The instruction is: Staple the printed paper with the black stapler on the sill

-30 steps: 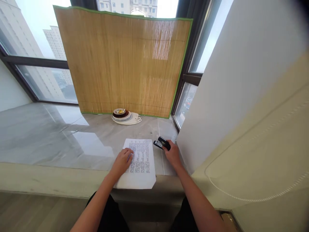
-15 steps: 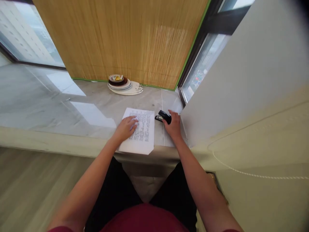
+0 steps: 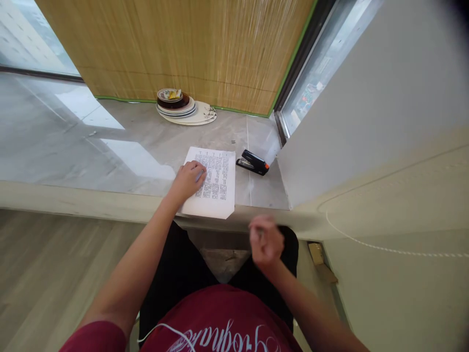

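My left hand [image 3: 188, 182] rests on the left side of a printed sheet of paper [image 3: 216, 205], its fingers slightly bent and thumb apart, holding nothing. Whether more sheets lie under the top one, I cannot tell. Just right of the paper, a black stapler [image 3: 252, 163] with an orange patch at its rear end lies on the ledge, untouched. My right hand [image 3: 267, 242] is in the air in front of the ledge, above my right thigh. Motion blurs its curled fingers, so anything in them cannot be made out.
Stacked plates [image 3: 176, 105] with a yellow packet on top stand at the back, beside an oval white platter [image 3: 205, 113]. Behind them hangs a bamboo blind [image 3: 183, 44]. A wall [image 3: 348, 122] bounds the right side, with a cord [image 3: 366, 244] hanging along it.
My right hand has let go of the stapler and pulled back toward my body. My left hand stays on the paper, its fingers more bent. The view has tilted down.
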`<state>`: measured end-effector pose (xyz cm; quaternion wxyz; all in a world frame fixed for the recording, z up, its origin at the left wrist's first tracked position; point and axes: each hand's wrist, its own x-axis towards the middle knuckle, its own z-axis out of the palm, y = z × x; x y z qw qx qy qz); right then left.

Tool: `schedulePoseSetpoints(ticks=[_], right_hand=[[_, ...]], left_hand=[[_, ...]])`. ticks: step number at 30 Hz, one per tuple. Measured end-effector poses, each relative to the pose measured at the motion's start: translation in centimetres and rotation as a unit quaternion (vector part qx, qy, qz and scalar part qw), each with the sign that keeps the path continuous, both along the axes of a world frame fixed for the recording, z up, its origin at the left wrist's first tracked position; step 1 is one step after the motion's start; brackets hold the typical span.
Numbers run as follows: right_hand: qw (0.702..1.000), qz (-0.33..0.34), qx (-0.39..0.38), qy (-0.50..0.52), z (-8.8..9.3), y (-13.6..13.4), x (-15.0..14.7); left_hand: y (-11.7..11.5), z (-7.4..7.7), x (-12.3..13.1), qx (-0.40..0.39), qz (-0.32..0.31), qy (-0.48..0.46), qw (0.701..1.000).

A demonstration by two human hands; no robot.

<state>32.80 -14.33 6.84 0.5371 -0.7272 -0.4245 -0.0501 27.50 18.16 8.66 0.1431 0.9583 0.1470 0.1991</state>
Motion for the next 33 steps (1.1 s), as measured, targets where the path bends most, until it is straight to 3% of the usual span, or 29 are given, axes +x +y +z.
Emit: schedulePoseSetpoints(ticks=[1, 2, 5, 7, 12, 17, 21, 23, 29, 33], right_hand=[[0.988, 0.102, -0.096, 0.069, -1.4, -1.5, -2.3], [0.954, 0.181, -0.196, 0.133, -3.0, -2.9, -4.2], [0.838, 0.252, -0.414, 0.249, -6.7, -6.0, -7.5], [0.796, 0.28, -0.458, 0.279, -7.5, -7.4, -7.9], [0.797, 0.342, -0.38, 0.321, -5.2, -9.4, -6.9], [0.766, 0.326, -0.443, 0.333, -2.4, -9.7, -7.0], [0.749, 0.423, -0.426, 0.281, -0.4, -9.7, -6.9], [0.744, 0.436, -0.423, 0.277, 0.1, -10.0, -6.9], [0.757, 0.314, -0.457, 0.347, -0.8, -10.3, -7.0], [0.8, 0.316, -0.364, 0.358, -3.4, -6.7, -6.0]], left_hand=[[0.0, -0.1, 0.0, 0.001, 0.0, -0.002, 1.0], [0.0, -0.1, 0.0, 0.002, 0.001, -0.004, 1.0], [-0.1, -0.1, 0.1, 0.005, 0.004, -0.002, 1.0], [-0.2, 0.0, 0.1, 0.007, 0.01, 0.0, 1.0], [-0.3, 0.2, 0.2, 0.002, 0.013, 0.004, 1.0], [-0.3, 0.3, 0.2, 0.001, 0.02, 0.012, 1.0], [-0.5, 0.4, 0.3, -0.008, 0.022, 0.014, 1.0], [-0.6, 0.5, 0.4, -0.011, 0.026, 0.016, 0.999], [-0.7, 0.7, 0.4, -0.01, 0.029, 0.019, 0.999], [-0.7, 0.6, 0.3, -0.012, 0.028, 0.016, 0.999]])
